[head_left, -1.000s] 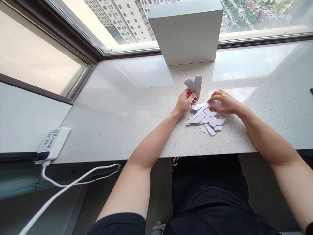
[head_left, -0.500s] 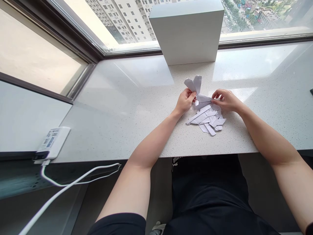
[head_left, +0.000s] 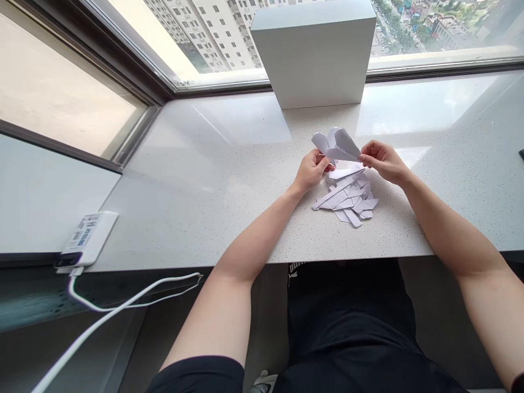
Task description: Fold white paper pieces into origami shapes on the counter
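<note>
My left hand (head_left: 314, 171) is closed in a pinch on a folded white paper piece (head_left: 320, 142), whose rounded flaps fan out above the fingers. Another folded paper piece (head_left: 347, 144) is pinched at its narrow, pointed end by my right hand (head_left: 383, 161). Its wide, opened end points left and overlaps the left hand's paper; whether the two touch I cannot tell. Just below both hands, a loose heap of flat folded paper pieces (head_left: 347, 200) lies on the white speckled counter (head_left: 229, 202).
A tall white box (head_left: 319, 65) stands behind the hands against the window. To the left, a white power bank (head_left: 90, 240) with a plugged-in white cable (head_left: 102, 322) sits at the counter's edge. Part of a dark object (head_left: 521, 154) shows at the far right.
My right hand has lifted a folded paper piece off the heap, up beside the left hand's paper. The left hand has barely moved and keeps its paper.
</note>
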Demonstrator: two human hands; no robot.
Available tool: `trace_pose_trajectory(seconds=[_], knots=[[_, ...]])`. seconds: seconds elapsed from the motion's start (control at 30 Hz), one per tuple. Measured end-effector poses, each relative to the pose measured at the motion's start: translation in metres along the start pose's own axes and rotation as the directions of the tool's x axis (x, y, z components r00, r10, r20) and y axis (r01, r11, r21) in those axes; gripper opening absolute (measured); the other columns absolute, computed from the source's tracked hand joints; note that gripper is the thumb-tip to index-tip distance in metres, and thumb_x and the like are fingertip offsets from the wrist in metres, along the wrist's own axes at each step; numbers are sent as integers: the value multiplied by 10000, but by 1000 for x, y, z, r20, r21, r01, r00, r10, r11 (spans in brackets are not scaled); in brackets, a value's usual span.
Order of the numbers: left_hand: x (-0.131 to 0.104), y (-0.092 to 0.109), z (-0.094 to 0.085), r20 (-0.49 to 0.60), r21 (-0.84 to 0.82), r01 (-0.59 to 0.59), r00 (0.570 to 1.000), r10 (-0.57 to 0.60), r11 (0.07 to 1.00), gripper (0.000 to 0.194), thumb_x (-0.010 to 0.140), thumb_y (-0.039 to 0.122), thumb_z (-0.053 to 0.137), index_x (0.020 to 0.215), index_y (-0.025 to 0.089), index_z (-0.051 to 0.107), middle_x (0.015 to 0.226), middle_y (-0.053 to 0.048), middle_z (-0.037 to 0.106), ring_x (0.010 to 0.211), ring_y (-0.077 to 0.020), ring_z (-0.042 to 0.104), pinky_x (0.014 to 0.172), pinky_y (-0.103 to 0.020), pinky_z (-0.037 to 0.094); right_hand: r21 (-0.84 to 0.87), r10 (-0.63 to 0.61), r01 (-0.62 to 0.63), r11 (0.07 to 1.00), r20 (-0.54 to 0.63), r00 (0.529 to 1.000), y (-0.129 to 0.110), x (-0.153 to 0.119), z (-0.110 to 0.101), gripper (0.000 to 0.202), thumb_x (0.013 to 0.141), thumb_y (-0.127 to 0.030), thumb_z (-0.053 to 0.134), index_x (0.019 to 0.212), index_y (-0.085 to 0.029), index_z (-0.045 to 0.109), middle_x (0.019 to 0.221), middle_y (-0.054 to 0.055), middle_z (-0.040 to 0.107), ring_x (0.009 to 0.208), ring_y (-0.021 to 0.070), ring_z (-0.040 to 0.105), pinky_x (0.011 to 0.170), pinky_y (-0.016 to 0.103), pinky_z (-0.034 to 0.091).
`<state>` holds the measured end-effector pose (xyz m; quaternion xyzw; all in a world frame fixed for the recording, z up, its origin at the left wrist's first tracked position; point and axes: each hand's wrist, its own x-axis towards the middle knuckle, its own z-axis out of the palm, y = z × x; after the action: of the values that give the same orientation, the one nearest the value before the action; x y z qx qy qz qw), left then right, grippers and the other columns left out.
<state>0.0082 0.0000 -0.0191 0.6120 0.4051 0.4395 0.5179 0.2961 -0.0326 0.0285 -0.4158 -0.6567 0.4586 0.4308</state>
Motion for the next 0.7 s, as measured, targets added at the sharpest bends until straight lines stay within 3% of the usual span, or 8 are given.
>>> trace_pose_trajectory(seconds=[0.2,0.37,0.57,0.7], knots=[[-4,4,3,45,-22,-15,999,16,1000,360,1137,533,908,1229,216,763,1049,-86,920,882,-210,898,822,-331,689,153,30,-26,988,-23,999,4,2,5,768,747,-903,1121,1000,-298,720,889,-1,763,841,210,747,788,384,662],[-4,4,2,106,-33,-28,994,31,999,531,1074,676,958,1231,206,769,1041,-103,935,926,-240,919,864,-355,685,184,73,-70,980,-9,997,2,-1,13,741,756,-842,1150,1012,-280,740,1026,25,810,953,240,838,927,448,724],[-6,6,7,134,-57,-80,987,87,995,465,1056,622,983,1159,201,817,1066,-117,944,994,-267,935,933,-397,703,107,36,-29,994,-72,997,3,-2,21,752,769,-893,1109,979,-270,743,1011,39,798,918,217,747,863,404,657],[-9,13,11,135,-70,-97,985,106,993,466,1045,625,987,1106,182,855,1131,-145,947,1006,-277,935,956,-426,733,91,50,-42,995,-90,995,2,-3,27,702,789,-839,1115,987,-273,750,1007,48,811,934,239,746,859,415,648]])
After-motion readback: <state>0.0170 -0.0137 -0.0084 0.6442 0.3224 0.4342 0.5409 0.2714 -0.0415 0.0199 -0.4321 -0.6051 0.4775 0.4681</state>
